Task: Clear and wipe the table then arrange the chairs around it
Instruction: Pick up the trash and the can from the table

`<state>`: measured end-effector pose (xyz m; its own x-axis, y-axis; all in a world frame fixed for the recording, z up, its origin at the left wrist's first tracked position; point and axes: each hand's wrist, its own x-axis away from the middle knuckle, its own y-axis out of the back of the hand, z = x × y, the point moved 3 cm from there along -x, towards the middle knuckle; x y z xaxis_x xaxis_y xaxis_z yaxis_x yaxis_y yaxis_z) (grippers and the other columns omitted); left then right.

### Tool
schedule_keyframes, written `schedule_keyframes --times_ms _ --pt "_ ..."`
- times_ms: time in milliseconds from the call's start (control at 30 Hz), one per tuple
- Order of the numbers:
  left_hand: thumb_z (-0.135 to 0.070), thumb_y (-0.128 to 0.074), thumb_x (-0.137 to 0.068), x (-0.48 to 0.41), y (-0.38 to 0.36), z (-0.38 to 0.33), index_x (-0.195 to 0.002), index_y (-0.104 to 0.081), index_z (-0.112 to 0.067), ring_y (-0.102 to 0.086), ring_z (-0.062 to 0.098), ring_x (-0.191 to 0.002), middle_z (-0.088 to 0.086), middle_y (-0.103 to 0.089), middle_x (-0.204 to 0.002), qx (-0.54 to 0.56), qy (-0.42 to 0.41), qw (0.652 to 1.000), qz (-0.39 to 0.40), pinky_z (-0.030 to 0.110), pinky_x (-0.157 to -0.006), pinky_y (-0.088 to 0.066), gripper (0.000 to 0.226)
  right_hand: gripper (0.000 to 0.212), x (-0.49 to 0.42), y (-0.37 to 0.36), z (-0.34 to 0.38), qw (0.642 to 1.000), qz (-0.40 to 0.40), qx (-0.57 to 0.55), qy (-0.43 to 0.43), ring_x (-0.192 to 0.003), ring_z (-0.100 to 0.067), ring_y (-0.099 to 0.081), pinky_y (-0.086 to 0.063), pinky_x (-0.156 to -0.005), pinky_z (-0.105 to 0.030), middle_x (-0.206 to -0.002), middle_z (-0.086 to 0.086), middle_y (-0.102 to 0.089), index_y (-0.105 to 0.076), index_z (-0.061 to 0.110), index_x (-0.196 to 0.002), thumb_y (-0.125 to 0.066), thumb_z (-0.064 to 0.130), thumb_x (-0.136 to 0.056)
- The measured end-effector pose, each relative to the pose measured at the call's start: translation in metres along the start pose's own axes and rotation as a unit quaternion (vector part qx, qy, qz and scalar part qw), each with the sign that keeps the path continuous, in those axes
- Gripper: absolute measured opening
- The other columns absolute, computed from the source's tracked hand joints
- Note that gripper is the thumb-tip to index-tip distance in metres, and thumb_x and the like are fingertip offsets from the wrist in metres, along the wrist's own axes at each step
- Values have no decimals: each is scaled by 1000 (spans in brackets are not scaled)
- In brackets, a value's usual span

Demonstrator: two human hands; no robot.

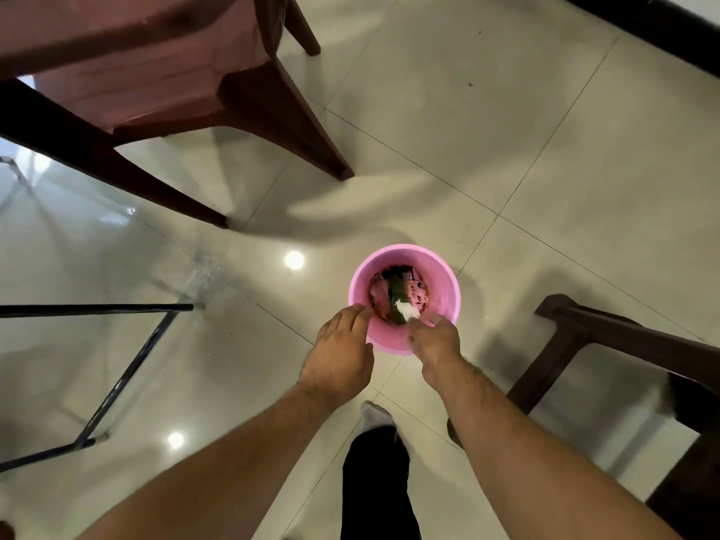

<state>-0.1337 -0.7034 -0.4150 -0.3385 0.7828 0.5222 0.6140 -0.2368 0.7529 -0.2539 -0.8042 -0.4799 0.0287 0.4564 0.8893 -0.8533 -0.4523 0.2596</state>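
The person is at the clearing part of the job, dumping table rubbish into a pink bin [405,298] that stands on the tiled floor [545,169] just off the corner of the glass table [78,243]. Both hands are over the near rim. The right hand [434,339] has its fingers pinched on something white [408,312], looks like a crumpled tissue or wrapper, right above the bin's mouth. The left hand [343,348] hangs flat with the fingers loosely spread and nothing in it, fingertips about at the rim.

To do this bit well, my take: get the white scrap properly past the rim before letting go, since it's light and could drift onto the floor. The bin already has stuff in it, including a dark green thing [397,296], so a little push down wouldn't hurt. The free hand could steady the rim so the bin doesn't tip.

From here the table looks clear, though most of it is out of frame. One dark wooden chair [163,72] sits beyond the table corner and another chair [623,356] is off to the right, both pulled away, so wiping and chair arranging are probably yet to come.
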Motion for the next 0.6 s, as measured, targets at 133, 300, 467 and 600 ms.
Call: schedule_keyframes --times_ms 133,300,467,600 --pt "-25 -48 -100 25 22 0 -156 -26 -13 -21 21 -151 7 -27 -163 -33 14 999 18 33 -124 -13 62 41 31 9 14 997 -7 72 27 -102 -21 -52 -41 -86 -28 -125 -9 -61 -57 9 -135 -47 0 -96" --pt "-32 -40 -104 86 67 -6 -159 -17 -13 -6 26 -156 8 -11 -169 -64 30 997 43 40 -127 -5 63 32 120 14 37 956 30 240 167 -96 -23 -54 -40 -83 -27 -106 -3 -59 -58 9 -130 -45 7 -100" --pt "-33 -35 -105 164 122 -13 -160 -14 -11 1 26 -157 9 -4 -170 -59 42 997 19 42 -128 -3 63 46 225 9 40 834 36 429 346 -131 -29 -50 -45 -108 -43 -143 -11 -54 -42 12 -146 -43 25 -103" --pt "-35 -35 -106 247 170 -14 -160 -16 -10 -1 27 -157 10 -7 -170 -66 52 996 -40 42 -128 -3 63 55 334 -5 41 721 21 534 440 -150 -31 -23 -22 -123 -48 -159 -16 -33 -33 10 -153 -36 35 -104"
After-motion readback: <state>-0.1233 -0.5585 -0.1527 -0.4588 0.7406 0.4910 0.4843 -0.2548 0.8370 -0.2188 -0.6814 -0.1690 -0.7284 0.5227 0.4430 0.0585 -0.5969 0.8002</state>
